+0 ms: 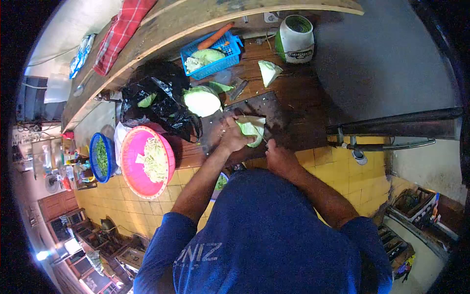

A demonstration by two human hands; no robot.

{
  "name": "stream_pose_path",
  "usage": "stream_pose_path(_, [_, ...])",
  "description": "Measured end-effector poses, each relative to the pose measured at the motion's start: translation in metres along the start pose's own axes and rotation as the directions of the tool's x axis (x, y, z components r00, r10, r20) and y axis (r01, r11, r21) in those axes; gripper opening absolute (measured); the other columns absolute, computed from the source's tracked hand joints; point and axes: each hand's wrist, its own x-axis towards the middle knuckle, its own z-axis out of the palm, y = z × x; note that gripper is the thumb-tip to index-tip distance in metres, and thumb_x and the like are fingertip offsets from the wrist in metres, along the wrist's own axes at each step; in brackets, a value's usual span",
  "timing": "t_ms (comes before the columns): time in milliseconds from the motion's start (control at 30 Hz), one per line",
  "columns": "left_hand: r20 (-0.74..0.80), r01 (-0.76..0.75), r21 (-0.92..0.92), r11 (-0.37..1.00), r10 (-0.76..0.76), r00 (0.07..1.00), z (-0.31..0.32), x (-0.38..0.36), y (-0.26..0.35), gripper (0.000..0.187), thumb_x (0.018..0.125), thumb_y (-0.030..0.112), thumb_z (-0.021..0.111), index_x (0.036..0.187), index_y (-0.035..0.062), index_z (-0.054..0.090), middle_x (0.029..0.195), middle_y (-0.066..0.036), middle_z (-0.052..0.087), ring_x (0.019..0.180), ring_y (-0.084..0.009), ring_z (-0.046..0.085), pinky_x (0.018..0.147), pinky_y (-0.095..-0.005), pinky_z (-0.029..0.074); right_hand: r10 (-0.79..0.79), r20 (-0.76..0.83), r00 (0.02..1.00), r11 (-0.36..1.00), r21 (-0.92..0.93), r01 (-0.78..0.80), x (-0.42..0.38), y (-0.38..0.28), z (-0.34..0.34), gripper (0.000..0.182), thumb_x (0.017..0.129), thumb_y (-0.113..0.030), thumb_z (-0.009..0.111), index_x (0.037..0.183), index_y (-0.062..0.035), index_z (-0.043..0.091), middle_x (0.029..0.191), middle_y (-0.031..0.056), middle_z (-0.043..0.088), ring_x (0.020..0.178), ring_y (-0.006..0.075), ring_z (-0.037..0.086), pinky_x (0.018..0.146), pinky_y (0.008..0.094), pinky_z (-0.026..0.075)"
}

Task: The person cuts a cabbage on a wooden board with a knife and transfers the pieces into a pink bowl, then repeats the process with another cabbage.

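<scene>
A cut piece of cabbage (pixel 253 129) lies on the dark cutting board (pixel 215 128). My left hand (pixel 235 136) is on its left side, with the fingers wrapped against the leaves. At the right of the piece, my right hand (pixel 280 157) is closed round the handle of a knife, most of which my fingers hide; its thin blade reaches up beside the cabbage. A larger cabbage half (pixel 202 101) sits at the board's upper left, its pale cut face showing. Farther back on the wooden table (pixel 303 112) is a cabbage wedge (pixel 269 72).
A blue basket (pixel 210 71) holds cabbage and a carrot (pixel 215 36). Beside it are a black plastic bag (pixel 156 100) and a white-and-green container (pixel 296 41). At left stand a pink basket (pixel 128 159) of shredded cabbage and a blue bowl (pixel 93 159) of chopped greens.
</scene>
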Motion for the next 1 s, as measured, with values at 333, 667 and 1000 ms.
stream_pose_path(333, [0.057, 0.004, 0.007, 1.000, -0.005, 0.998, -0.006, 0.003, 0.017, 0.091, 0.064, 0.036, 0.082, 0.119, -0.0115, 0.028, 0.118, -0.027, 0.040, 0.116, -0.0386, 0.044, 0.098, -0.0403, 0.039, -0.218, -0.149, 0.965, 0.948, -0.266, 0.173, 0.041, 0.031, 0.011, 0.018, 0.090, -0.013, 0.039, 0.100, 0.0007, 0.046, 0.088, 0.0276, 0.062, 0.081, 0.0471, 0.062, 0.071, 0.0557, 0.049])
stream_pose_path(667, [-0.085, 0.163, 0.149, 0.975, -0.152, 0.985, -0.014, -0.008, 0.026, 0.091, 0.061, 0.044, 0.081, 0.121, -0.0061, 0.034, 0.114, -0.023, 0.049, 0.110, -0.0368, 0.051, 0.093, -0.0402, 0.043, -0.071, -0.058, 0.996, 0.990, -0.125, 0.063, 0.075, 0.075, 0.013, 0.023, 0.088, -0.017, 0.049, 0.099, 0.0025, 0.046, 0.086, 0.0303, 0.061, 0.082, 0.0480, 0.061, 0.069, 0.0536, 0.049])
stream_pose_path(1000, [-0.223, 0.312, 0.511, 0.801, -0.227, 0.948, -0.070, -0.057, 0.057, 0.073, 0.070, 0.028, 0.077, 0.132, 0.0154, 0.041, 0.114, -0.021, 0.048, 0.098, -0.0375, 0.059, 0.080, -0.0455, 0.053, -0.143, -0.253, 0.957, 0.946, 0.249, 0.207, 0.078, 0.103, 0.000, 0.051, 0.081, -0.025, 0.066, 0.118, -0.0003, 0.043, 0.099, 0.0264, 0.058, 0.088, 0.0475, 0.058, 0.078, 0.0506, 0.048])
